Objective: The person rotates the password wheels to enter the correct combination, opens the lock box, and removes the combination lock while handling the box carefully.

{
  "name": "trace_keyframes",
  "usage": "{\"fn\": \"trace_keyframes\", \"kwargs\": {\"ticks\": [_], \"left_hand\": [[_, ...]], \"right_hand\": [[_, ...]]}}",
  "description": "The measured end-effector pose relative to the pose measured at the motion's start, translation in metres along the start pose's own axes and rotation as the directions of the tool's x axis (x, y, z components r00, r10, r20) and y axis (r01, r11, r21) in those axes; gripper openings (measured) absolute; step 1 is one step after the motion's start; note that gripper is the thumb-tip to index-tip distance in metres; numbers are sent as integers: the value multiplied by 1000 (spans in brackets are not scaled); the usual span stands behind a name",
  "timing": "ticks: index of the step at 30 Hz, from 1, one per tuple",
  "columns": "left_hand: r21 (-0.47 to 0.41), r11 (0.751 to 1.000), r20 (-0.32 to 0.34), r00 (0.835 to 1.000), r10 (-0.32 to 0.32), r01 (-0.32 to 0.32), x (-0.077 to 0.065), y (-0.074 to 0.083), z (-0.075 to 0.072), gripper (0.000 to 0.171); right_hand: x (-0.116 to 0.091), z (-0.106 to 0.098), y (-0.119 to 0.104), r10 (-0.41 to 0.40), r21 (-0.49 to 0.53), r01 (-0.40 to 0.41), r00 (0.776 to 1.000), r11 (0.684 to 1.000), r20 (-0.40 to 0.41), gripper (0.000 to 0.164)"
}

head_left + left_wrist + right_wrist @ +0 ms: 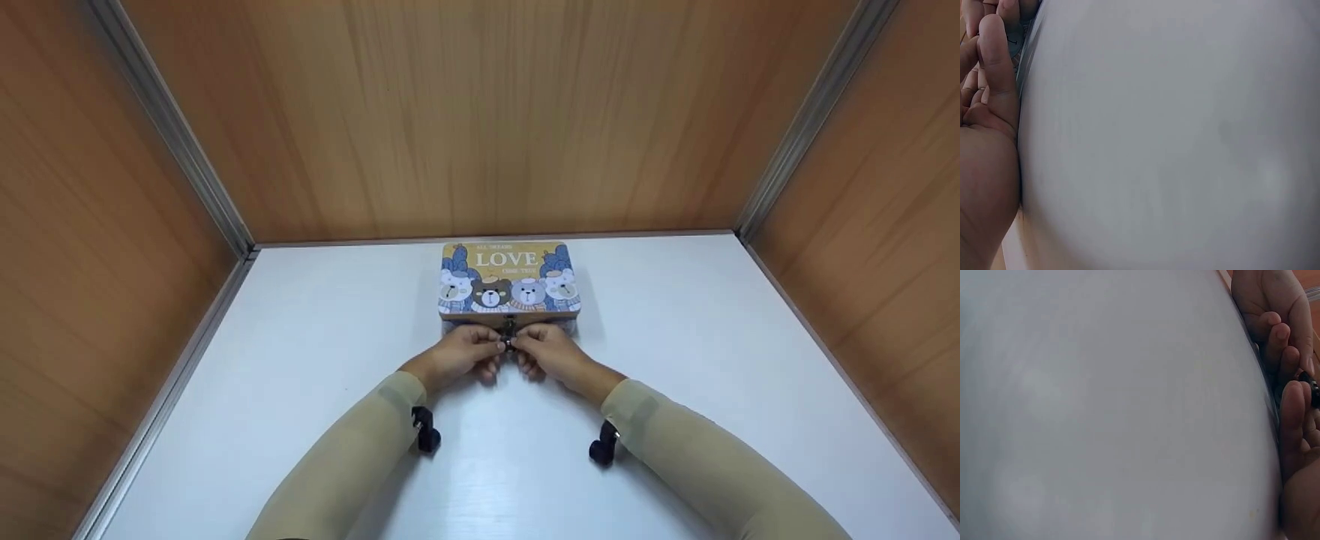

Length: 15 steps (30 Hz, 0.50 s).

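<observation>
A rectangular box (507,279) with cartoon bears and the word LOVE on its lid stands closed near the back of the table. At its front hangs a small black padlock (508,343), which shows in part between the fingers in the right wrist view. From the left side, my left hand (466,351) pinches the padlock between thumb and forefinger. My right hand (553,351) pinches it from the other side, its thumb close to the left one. The fingers hide most of the padlock. In the left wrist view my left hand (988,169) shows only at the edge.
The white table (315,337) reaches to wooden panels at the back (480,120), left (97,247) and right (862,247). Metal strips (180,124) run along the corners. Black wrist devices (426,431) hang below both sleeves.
</observation>
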<state>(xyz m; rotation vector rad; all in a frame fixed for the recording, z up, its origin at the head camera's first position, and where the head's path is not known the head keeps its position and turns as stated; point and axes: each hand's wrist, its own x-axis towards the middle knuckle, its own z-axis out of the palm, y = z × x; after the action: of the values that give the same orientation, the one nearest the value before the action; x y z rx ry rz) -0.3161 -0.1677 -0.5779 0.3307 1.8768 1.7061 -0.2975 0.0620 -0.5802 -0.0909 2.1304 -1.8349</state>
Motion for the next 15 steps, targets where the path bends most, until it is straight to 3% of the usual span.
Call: {"fn": "trace_keyframes", "kwargs": {"ticks": [7, 15], "left_hand": [[-3, 1000, -8, 1000, -12, 12, 0, 0, 1, 14], [-14, 1000, -4, 1000, -15, 15, 0, -1, 1, 14]], "right_hand": [[1, 0, 2, -7, -4, 7, 1000, 1000, 0, 13], [1, 1, 1, -20, -46, 21, 1000, 999, 20, 24]]}}
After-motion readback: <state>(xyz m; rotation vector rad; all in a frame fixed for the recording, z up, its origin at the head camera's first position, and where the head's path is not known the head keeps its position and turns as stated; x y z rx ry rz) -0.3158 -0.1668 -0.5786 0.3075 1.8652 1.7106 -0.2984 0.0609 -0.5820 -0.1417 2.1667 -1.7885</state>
